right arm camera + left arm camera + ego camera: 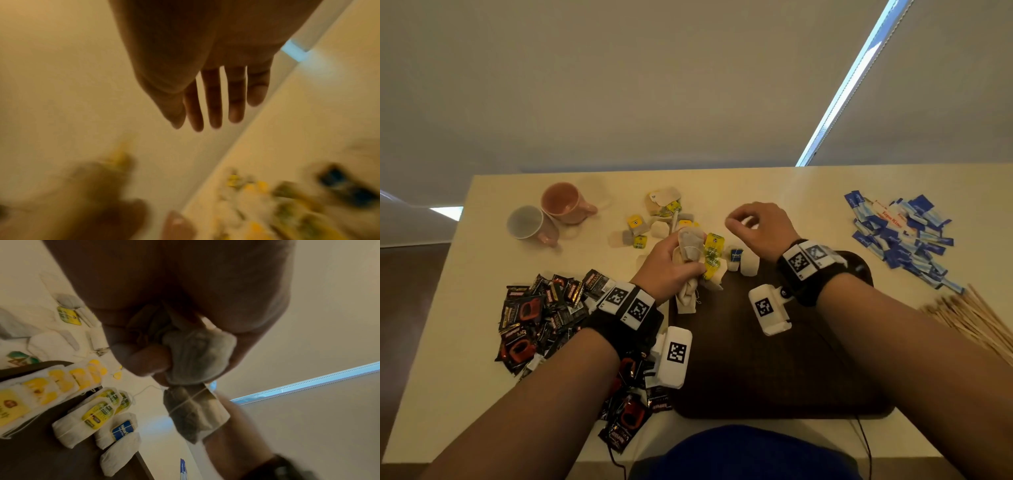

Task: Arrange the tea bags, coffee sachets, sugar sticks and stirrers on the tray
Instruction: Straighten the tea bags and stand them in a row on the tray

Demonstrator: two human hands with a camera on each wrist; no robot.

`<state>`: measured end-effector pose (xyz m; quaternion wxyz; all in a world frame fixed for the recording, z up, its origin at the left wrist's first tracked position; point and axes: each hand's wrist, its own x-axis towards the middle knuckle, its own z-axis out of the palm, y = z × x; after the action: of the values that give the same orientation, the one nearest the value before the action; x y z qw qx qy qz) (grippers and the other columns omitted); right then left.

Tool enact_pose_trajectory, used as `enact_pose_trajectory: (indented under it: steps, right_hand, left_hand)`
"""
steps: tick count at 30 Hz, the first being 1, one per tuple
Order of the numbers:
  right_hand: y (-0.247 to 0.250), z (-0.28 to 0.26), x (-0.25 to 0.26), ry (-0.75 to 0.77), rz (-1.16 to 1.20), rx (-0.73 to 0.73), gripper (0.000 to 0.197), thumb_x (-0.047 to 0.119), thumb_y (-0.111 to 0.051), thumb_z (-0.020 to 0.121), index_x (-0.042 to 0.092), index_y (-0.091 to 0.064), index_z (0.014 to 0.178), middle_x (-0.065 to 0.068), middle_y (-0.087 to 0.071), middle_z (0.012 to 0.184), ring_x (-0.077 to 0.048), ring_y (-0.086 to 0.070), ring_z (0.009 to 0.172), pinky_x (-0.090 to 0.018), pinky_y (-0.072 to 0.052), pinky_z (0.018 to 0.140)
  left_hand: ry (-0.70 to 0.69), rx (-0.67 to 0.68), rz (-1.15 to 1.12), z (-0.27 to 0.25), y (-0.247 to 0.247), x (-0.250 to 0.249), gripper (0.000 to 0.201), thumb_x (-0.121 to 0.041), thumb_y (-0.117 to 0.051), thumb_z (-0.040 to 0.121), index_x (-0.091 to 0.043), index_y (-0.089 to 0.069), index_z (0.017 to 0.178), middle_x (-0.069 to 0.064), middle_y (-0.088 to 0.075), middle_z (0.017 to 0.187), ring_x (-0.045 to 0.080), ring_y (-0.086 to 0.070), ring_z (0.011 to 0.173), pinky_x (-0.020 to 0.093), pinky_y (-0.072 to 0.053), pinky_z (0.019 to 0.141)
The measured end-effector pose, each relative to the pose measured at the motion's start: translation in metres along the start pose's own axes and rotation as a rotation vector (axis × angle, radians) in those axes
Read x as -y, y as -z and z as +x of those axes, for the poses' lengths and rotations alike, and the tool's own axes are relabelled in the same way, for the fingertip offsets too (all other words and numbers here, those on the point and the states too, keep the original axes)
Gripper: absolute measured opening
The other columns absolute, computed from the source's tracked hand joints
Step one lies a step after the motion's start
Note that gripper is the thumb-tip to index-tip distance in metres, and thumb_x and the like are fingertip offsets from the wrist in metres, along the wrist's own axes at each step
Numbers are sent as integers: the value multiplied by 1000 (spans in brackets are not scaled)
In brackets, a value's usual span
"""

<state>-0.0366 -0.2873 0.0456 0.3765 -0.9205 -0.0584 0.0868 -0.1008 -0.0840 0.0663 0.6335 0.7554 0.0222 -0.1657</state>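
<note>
My left hand (671,265) grips a bunch of pale tea bags (690,255) above the far left corner of the dark brown tray (774,377). In the left wrist view the fingers (148,358) curl round the bunch (197,356), and one bag (195,410) dangles below it. Tea bags with yellow tags (713,251) and a blue tag (736,255) lie in rows on that corner of the tray (88,415). My right hand (750,224) hovers over the table beyond the tray. Its fingers (213,100) are straight and hold nothing.
Loose tea bags (664,212) lie beyond the tray. Black coffee sachets (541,315) are heaped at the left, blue sugar sticks (904,236) at the far right, wooden stirrers (972,318) at the right edge. Two mugs (551,212) stand at the back left.
</note>
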Motion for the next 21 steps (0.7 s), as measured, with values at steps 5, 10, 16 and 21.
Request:
enact_pose_trajectory:
  steps: [5,10,16,21]
  right_hand:
    - [20,-13,60,257,82,345,26,38,-68,90,19,-75,106,8,-73,100,-9,-65,85,-18,-53,75]
    - [21,-26,62,203,193,256,13,25,-74,87,14,-76,91,4,-72,85,-9,-64,73,-22,-55,68]
    - [25,-39,67,160,286,275,18,20,-74,87,8,-72,102,-10,-72,89,-24,-67,79,-31,-57,72]
    - [31,-44,68,115,267,246,13,21,-69,91,14,-74,101,8,-70,90,-10,-65,78,-19,-55,68]
  left_hand:
    - [16,82,20,-6,-1,1,36,-12,-68,65,-28,-63,98,-8,-65,82,4,-61,75,30,-51,75]
    - [59,114,22,-15,-3,1,25,-14,-67,65,-24,-63,88,-18,-65,67,0,-59,66,25,-48,70]
    - [43,139,27,-23,-3,-1,31,-21,-72,62,-24,-65,92,-12,-67,75,7,-61,73,34,-50,75]
    - [7,151,57,-28,-3,-5,44,-40,-70,56,-30,-65,99,-11,-71,84,9,-65,80,35,-53,78]
